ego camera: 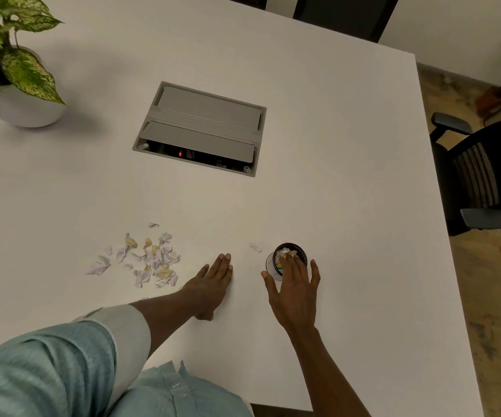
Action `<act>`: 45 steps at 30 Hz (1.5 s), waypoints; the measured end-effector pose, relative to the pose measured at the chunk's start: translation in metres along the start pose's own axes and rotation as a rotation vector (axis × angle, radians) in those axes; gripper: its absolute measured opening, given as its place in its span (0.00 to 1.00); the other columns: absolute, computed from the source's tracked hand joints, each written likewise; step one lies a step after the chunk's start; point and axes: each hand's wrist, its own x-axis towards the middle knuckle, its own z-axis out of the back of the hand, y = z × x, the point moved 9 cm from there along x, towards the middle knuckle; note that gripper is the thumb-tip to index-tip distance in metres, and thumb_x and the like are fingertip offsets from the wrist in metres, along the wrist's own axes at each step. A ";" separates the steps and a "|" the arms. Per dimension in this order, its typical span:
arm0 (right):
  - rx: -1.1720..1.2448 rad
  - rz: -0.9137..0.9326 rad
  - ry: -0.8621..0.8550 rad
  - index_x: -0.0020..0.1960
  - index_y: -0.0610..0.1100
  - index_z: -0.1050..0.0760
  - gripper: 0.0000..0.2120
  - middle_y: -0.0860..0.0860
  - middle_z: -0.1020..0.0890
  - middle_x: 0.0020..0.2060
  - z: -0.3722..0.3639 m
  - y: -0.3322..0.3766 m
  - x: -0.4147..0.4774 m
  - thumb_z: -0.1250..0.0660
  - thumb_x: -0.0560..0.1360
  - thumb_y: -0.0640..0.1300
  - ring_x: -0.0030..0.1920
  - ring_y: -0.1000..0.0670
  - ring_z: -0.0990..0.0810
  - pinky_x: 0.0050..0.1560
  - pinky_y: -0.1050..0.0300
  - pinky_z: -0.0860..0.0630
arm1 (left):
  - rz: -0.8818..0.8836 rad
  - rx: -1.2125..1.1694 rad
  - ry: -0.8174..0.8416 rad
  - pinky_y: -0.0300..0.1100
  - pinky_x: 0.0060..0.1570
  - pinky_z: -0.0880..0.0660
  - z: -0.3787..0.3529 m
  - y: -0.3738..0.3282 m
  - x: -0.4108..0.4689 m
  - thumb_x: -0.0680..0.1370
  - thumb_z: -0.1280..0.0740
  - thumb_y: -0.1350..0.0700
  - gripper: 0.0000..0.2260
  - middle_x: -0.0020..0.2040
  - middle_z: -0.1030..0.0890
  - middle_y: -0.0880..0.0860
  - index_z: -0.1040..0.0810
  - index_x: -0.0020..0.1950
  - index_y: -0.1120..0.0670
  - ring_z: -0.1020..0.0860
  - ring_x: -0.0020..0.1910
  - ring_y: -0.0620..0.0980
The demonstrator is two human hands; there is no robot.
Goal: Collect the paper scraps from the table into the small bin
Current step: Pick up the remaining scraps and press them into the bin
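One head-worn wide-angle view looks steeply down on the tabletop (333, 145); its edges seem bowed by distortion.

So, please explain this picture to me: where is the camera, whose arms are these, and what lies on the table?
There is no machine, only a person. The camera sits on the person's head and looks down at both hands. The left hand lies flat on the white table, holding nothing. The right hand reaches over the small bin, open fingers on the paper inside. A pile of paper scraps lies left of the hands, and one scrap beside the bin.
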 end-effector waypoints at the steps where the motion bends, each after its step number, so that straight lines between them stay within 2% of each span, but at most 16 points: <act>1: -0.001 0.000 -0.006 0.73 0.43 0.29 0.33 0.48 0.25 0.72 0.001 0.001 0.001 0.47 0.81 0.67 0.74 0.51 0.30 0.80 0.42 0.51 | 0.000 -0.008 0.004 0.60 0.80 0.53 0.000 0.000 0.000 0.74 0.24 0.49 0.56 0.79 0.72 0.65 0.66 0.80 0.64 0.70 0.79 0.63; 8: -0.058 -0.013 0.118 0.74 0.46 0.31 0.36 0.49 0.26 0.73 -0.020 -0.001 0.007 0.52 0.81 0.70 0.76 0.50 0.34 0.79 0.39 0.55 | -0.023 -0.041 0.027 0.62 0.80 0.54 0.000 0.000 0.002 0.75 0.26 0.48 0.55 0.79 0.73 0.65 0.67 0.80 0.64 0.72 0.78 0.63; 14: 0.003 -0.032 0.112 0.72 0.46 0.28 0.34 0.51 0.23 0.70 -0.015 -0.001 0.010 0.51 0.81 0.69 0.75 0.51 0.32 0.79 0.40 0.58 | -0.032 -0.058 0.026 0.61 0.80 0.56 -0.002 0.002 0.003 0.75 0.25 0.45 0.57 0.78 0.75 0.63 0.69 0.80 0.63 0.74 0.77 0.62; 16: 0.032 -0.042 0.039 0.67 0.46 0.24 0.31 0.52 0.19 0.65 -0.004 -0.001 0.012 0.51 0.82 0.67 0.72 0.52 0.28 0.79 0.41 0.54 | -0.031 -0.056 0.021 0.61 0.80 0.57 -0.003 0.001 0.002 0.74 0.25 0.45 0.58 0.78 0.75 0.63 0.69 0.80 0.63 0.74 0.77 0.63; 18: 0.079 -0.022 -0.122 0.58 0.46 0.20 0.23 0.52 0.15 0.55 0.019 0.003 0.014 0.46 0.83 0.61 0.63 0.50 0.21 0.76 0.40 0.44 | -0.024 -0.042 0.009 0.61 0.80 0.56 -0.003 0.002 0.002 0.73 0.24 0.45 0.59 0.78 0.74 0.64 0.69 0.80 0.63 0.73 0.77 0.63; 20: 0.119 0.025 -0.300 0.49 0.47 0.20 0.10 0.52 0.16 0.46 0.047 0.008 0.018 0.37 0.81 0.51 0.53 0.48 0.20 0.67 0.41 0.33 | -0.020 -0.016 -0.004 0.62 0.80 0.56 -0.004 0.002 0.001 0.72 0.22 0.46 0.61 0.78 0.74 0.65 0.68 0.80 0.64 0.73 0.77 0.64; 22: 0.140 0.028 -0.353 0.45 0.47 0.20 0.01 0.52 0.17 0.44 0.060 0.006 0.032 0.30 0.75 0.43 0.49 0.46 0.21 0.56 0.45 0.28 | -0.018 -0.003 -0.016 0.62 0.80 0.56 -0.004 0.002 0.001 0.71 0.21 0.47 0.62 0.78 0.74 0.65 0.69 0.79 0.64 0.72 0.77 0.65; 25: 0.150 -0.084 -0.209 0.48 0.48 0.19 0.05 0.51 0.17 0.45 0.058 -0.005 0.072 0.27 0.73 0.41 0.49 0.44 0.21 0.50 0.47 0.26 | -0.022 -0.016 -0.030 0.60 0.80 0.56 -0.004 0.003 0.001 0.70 0.21 0.47 0.62 0.78 0.75 0.64 0.70 0.79 0.63 0.73 0.78 0.64; 29: 0.110 -0.171 0.161 0.55 0.50 0.21 0.10 0.51 0.18 0.51 0.023 -0.020 0.129 0.29 0.75 0.46 0.55 0.46 0.21 0.51 0.51 0.23 | -0.035 -0.062 -0.036 0.60 0.81 0.56 -0.005 0.005 0.004 0.72 0.23 0.48 0.60 0.78 0.75 0.63 0.69 0.80 0.62 0.73 0.78 0.62; 36: 0.042 -0.280 0.611 0.52 0.49 0.22 0.19 0.47 0.20 0.54 -0.039 -0.041 0.168 0.19 0.65 0.50 0.55 0.43 0.20 0.53 0.52 0.23 | -0.074 -0.120 -0.053 0.53 0.81 0.59 -0.002 0.013 0.003 0.73 0.23 0.48 0.59 0.79 0.75 0.59 0.69 0.81 0.59 0.73 0.78 0.57; 41: -0.020 -0.278 0.680 0.50 0.45 0.20 0.22 0.45 0.17 0.50 -0.055 -0.039 0.172 0.16 0.61 0.51 0.52 0.42 0.18 0.54 0.47 0.19 | -0.116 -0.154 -0.021 0.52 0.81 0.58 0.000 0.019 0.005 0.74 0.24 0.51 0.56 0.79 0.74 0.57 0.68 0.81 0.57 0.72 0.79 0.56; 45: -0.043 -0.288 0.679 0.50 0.46 0.19 0.23 0.45 0.18 0.51 -0.063 -0.029 0.176 0.15 0.60 0.48 0.53 0.41 0.18 0.54 0.47 0.19 | -0.126 -0.174 -0.030 0.51 0.81 0.58 0.000 0.023 0.006 0.75 0.25 0.52 0.55 0.80 0.73 0.57 0.67 0.82 0.56 0.72 0.79 0.55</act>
